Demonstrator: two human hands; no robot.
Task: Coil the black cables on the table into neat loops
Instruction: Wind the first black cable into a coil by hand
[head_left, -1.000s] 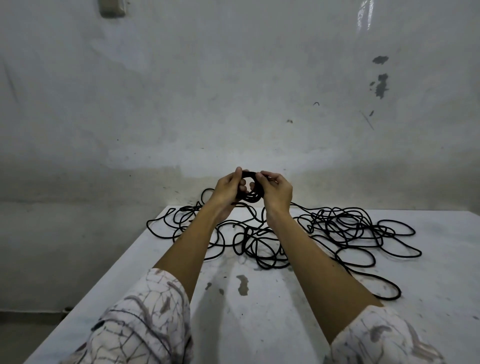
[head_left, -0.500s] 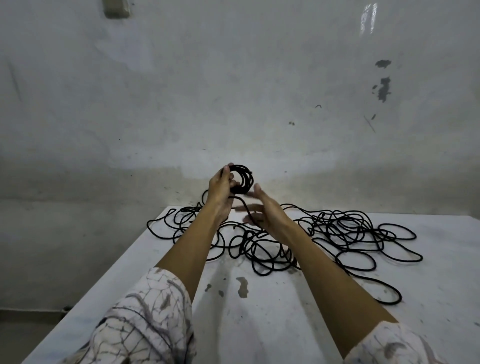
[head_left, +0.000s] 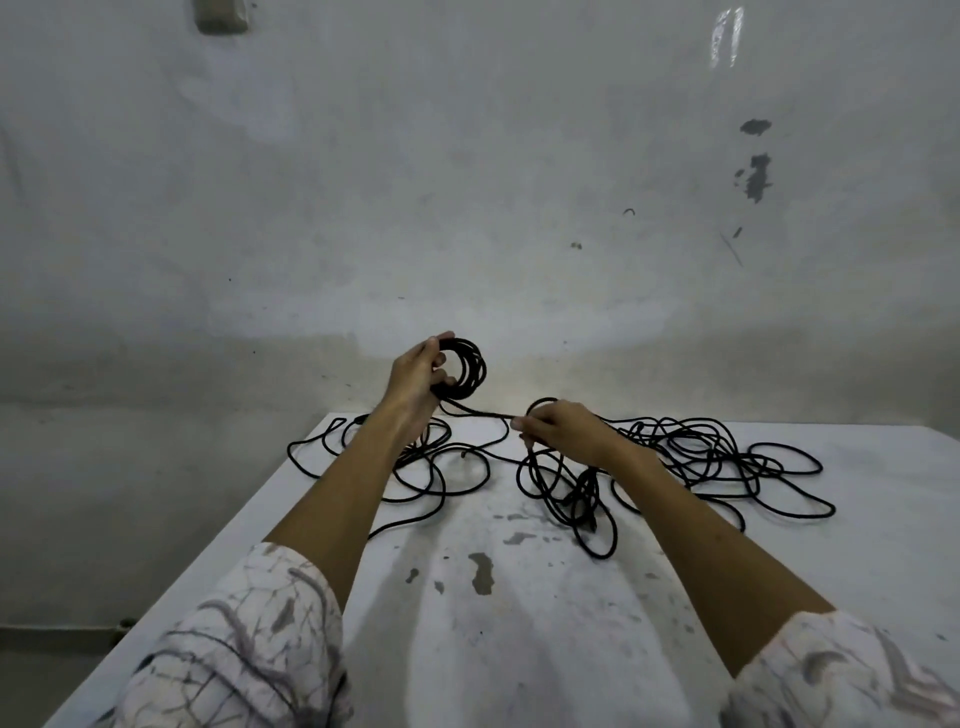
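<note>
The left hand was up above the far edge of the tabletop, fingers and thumb curled round a small, tight coil of black cable held upright in the air. From the bottom of that coil a taut strand ran down and across to the right hand, which pinched it between thumb and fingertips, hovering lower, just over the tabletop.

And there was plenty left loose! The black cables sprawled in a tangle across the far half of the tabletop: a dense knot of loops on the right, wide loops trailing out toward the right edge, another spread of loops on the left under the left forearm, and a bunch of hanging loops directly beneath the right hand. The right forearm lay over part of the right-hand tangle, hiding how those strands crossed.

Both patterned sleeves sat low in the view. The white tabletop showed grey chipped patches near its middle. Behind stood a stained, pale wall with dark marks on the right.
</note>
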